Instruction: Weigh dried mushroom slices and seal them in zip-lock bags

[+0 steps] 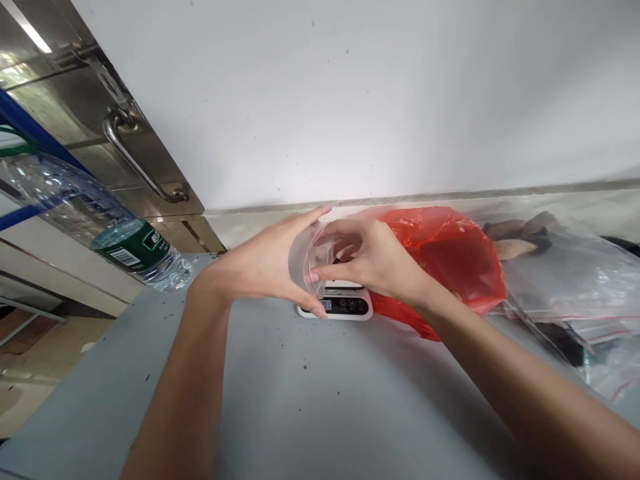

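Over a small white digital scale (pixel 345 308) on the grey tabletop, I hold a clear zip bag (pixel 300 257) with a red line along its mouth. My left hand (pixel 265 257) curves round the bag from the left, thumb and forefinger reaching past its rim. At the bag's mouth, my right hand (pixel 373 257) has its thumb and fingers curled together against the plastic. What lies between those fingers, if anything, is hard to make out. Both hands hide most of the scale's plate and part of its display.
A red plastic bag (pixel 450 250) lies open right of the scale. Beyond it are clear zip bags (pixel 575 280). A water bottle (pixel 125 243) stands at the table's left edge, near a metal door handle (pixel 133 160). A white wall (pixel 325 100) rises behind; dark crumbs dot the tabletop (pixel 270 400).
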A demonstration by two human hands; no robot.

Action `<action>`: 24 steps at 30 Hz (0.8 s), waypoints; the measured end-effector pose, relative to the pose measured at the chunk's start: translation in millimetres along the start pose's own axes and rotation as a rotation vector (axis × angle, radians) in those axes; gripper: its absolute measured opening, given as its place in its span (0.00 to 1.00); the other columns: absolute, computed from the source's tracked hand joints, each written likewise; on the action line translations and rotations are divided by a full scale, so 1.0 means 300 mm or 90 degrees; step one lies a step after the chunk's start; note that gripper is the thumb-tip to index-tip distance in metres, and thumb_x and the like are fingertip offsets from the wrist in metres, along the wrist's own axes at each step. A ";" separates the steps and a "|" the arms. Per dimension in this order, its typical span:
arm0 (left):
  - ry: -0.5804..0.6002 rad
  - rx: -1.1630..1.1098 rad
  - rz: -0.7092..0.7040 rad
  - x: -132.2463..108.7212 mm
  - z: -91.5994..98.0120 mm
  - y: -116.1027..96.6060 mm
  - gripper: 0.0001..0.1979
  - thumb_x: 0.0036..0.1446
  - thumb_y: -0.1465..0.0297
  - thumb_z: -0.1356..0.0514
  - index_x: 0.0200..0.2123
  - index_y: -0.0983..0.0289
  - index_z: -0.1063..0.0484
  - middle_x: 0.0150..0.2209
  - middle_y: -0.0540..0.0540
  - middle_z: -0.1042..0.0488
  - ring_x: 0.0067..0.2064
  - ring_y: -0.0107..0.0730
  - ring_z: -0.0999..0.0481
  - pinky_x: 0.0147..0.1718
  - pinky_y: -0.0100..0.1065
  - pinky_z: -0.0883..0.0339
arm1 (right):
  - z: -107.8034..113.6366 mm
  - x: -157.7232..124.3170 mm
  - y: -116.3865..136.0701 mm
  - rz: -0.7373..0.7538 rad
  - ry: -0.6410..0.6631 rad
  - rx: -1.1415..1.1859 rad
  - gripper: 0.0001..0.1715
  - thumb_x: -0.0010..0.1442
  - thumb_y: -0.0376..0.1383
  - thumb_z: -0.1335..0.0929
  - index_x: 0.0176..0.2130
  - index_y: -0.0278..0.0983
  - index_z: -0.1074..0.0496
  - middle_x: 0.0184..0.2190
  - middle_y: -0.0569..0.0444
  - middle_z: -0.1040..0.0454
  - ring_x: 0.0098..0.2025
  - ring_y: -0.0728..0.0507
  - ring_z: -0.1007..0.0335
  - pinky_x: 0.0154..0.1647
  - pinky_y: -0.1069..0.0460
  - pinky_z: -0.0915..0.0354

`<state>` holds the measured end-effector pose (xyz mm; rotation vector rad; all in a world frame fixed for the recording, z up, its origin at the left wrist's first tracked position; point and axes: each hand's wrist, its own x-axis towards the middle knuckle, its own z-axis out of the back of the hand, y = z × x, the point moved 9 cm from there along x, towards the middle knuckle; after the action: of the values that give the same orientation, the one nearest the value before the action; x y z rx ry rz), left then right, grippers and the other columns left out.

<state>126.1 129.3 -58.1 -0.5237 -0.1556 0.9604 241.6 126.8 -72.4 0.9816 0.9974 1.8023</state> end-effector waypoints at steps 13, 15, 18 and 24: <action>0.031 0.063 0.148 -0.015 0.013 0.165 0.38 0.49 0.50 0.30 0.61 0.58 0.31 0.64 0.60 0.28 0.64 0.56 0.28 0.59 0.43 0.33 | 0.043 0.014 -0.104 -0.121 -0.063 -0.526 0.23 0.70 0.52 0.34 0.52 0.39 0.25 0.55 0.39 0.23 0.54 0.31 0.27 0.41 0.45 0.32; 0.046 0.075 0.171 -0.018 0.004 0.190 0.38 0.49 0.50 0.31 0.61 0.57 0.30 0.64 0.60 0.27 0.64 0.56 0.28 0.60 0.43 0.33 | 0.005 0.018 -0.137 -0.127 -0.020 -0.561 0.28 0.69 0.56 0.35 0.58 0.42 0.26 0.63 0.39 0.29 0.61 0.28 0.31 0.46 0.43 0.31; 0.066 0.073 0.178 -0.015 -0.012 0.200 0.38 0.49 0.48 0.32 0.61 0.56 0.30 0.64 0.59 0.27 0.64 0.56 0.27 0.60 0.43 0.32 | -0.039 0.019 -0.176 -0.162 0.032 -0.568 0.35 0.69 0.59 0.37 0.64 0.44 0.29 0.65 0.39 0.32 0.63 0.25 0.33 0.50 0.39 0.30; 0.086 0.062 0.171 -0.004 -0.028 0.193 0.41 0.49 0.48 0.31 0.64 0.56 0.32 0.66 0.59 0.28 0.65 0.54 0.28 0.60 0.42 0.33 | -0.051 0.024 -0.171 -0.190 0.029 -0.571 0.36 0.68 0.59 0.36 0.65 0.43 0.30 0.64 0.39 0.30 0.64 0.25 0.34 0.54 0.36 0.30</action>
<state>85.4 151.9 -93.6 -0.5264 0.0857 1.1837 240.2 146.8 -122.5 0.2179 0.2499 1.7369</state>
